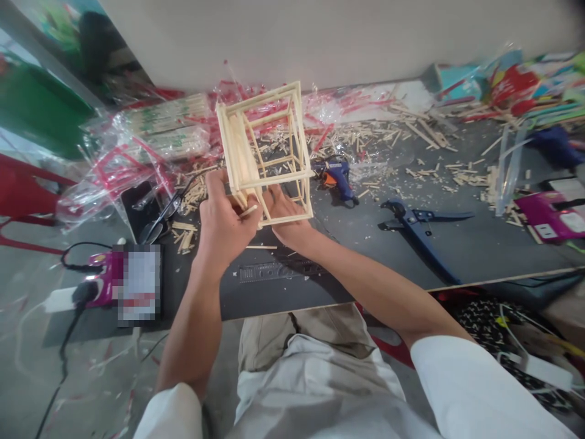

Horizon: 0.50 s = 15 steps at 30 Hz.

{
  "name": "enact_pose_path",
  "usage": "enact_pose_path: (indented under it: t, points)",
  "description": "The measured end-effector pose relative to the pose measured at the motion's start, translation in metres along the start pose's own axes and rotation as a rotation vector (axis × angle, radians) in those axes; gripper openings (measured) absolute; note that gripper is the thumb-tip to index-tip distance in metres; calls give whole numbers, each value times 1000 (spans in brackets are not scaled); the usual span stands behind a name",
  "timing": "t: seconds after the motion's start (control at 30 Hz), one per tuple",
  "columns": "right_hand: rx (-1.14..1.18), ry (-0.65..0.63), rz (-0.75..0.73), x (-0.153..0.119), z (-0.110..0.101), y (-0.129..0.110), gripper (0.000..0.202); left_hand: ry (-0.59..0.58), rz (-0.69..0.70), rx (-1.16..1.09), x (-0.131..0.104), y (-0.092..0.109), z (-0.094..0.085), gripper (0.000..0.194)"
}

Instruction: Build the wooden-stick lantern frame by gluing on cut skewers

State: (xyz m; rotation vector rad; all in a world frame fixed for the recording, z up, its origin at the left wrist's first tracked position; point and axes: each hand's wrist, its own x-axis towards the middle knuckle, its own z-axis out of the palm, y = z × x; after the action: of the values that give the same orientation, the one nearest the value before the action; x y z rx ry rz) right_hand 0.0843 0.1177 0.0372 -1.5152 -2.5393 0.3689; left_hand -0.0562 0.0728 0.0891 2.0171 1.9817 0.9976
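Above the table's near part I hold a box-shaped wooden stick frame (276, 181), tilted, with open sides and one side filled with sticks. My left hand (227, 213) is closed round the filled side, its thumb on the lower corner. A short stick end (249, 211) shows by that thumb. My right hand (287, 216) is at the frame's lower part, seen partly through the bars, its fingers bent against the filled side; the fingertips are hidden. Below the hands, a loose thin stick (261, 247) lies on the table near a dark ruler-like strip (281, 271).
A blue glue gun (339, 180) and blue-handled cutters (418, 235) lie to the right. Stick offcuts (388, 137) and plastic-wrapped stick bundles (169, 125) line the back. A purple power strip (107, 277) and a phone (139, 283) sit at left, another purple power strip (551, 213) at right.
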Motion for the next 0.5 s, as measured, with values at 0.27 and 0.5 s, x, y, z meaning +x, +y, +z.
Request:
enact_pose_path:
  t: [0.27, 0.5]
  points:
    - [-98, 57, 14, 2, 7, -2, 41, 78, 22, -59, 2, -5, 8, 38]
    - [-138, 47, 11, 1, 5, -4, 40, 88, 29, -55, 3, -8, 9, 39]
